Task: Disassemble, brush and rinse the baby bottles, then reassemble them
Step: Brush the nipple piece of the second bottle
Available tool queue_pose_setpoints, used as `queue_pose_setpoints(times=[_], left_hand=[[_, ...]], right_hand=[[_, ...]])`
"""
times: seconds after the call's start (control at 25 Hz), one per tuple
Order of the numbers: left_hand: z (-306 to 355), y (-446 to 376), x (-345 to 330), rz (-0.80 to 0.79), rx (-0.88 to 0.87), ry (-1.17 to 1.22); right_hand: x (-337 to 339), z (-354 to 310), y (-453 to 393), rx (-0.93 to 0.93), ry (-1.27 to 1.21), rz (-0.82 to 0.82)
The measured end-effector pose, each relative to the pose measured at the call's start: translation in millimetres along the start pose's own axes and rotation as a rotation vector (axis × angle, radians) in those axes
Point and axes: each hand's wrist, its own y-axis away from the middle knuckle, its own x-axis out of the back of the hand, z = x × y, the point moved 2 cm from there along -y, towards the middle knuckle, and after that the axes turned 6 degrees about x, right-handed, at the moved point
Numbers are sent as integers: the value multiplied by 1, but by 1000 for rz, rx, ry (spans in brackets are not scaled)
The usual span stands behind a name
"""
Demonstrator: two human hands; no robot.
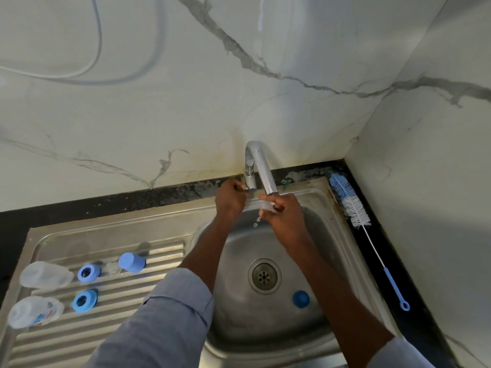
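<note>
White marble-look walls (pixel 305 49) with grey veins meet in a corner at far right. A black speckled worktop (pixel 106 205) runs along them. Light is dim and even.

I see a dark worktop (pixel 414 301) with a steel sink (pixel 332 197) set in it. On the ribbed drainboard (pixel 159 251) at the left lie two clear bottles (pixel 45 274), two blue rings (pixel 89 272) and a blue cap (pixel 132 262). A bottle brush (pixel 353 205) lies along the worktop's right edge.

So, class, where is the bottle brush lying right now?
The bottle brush lies on the dark counter to the right of the sink, bristles pointing toward the back wall corner.
</note>
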Motion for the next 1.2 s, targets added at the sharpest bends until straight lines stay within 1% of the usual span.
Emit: queue_pose_setpoints(times=[0.08,0.16,0.32,0.4,0.48,0.52,0.64,0.72,0.84,0.88,0.92,1.0,1.04,1.08,1.12,1.16,1.2], left_hand=[[9,4,4,27,-179,-240],[15,8,7,-16,-254,-347],[13,20,6,-158,-355,-438],[12,26,3,-213,-387,-491],[11,34,3,-210,-427,-602],[10,38,5,-203,-444,-657],[6,54,5,-203,-438,-692],[6,63,1,-236,-441,-618],[10,72,3,-361,-455,-352],[8,75,9,-369,-447,-300],[4,79,15,-335,-443,-261],[-8,88,22,-186,-407,-127],[-14,95,21,-105,-304,-50],[-21,103,17,-47,-164,31],[-28,112,10,-27,-40,125],[-34,124,1,-45,46,230],[-38,135,-8,-100,119,332]], right_hand=[[3,1,3,86,46,3],[5,3,4,129,85,-12],[14,0,11,156,128,35],[20,-6,17,238,236,93],[26,-13,24,374,342,156],[29,-13,27,407,388,166],[40,-9,42,371,427,153],[46,-8,51,399,420,177],[53,-14,60,417,390,225],[54,-17,61,422,375,229],[56,-18,62,438,362,231],[59,-17,66,482,348,251],[61,-14,69,472,341,251],[62,-9,71,437,337,238],[62,-3,73,398,350,222],[62,4,77,368,375,200],[61,9,78,329,409,157]])
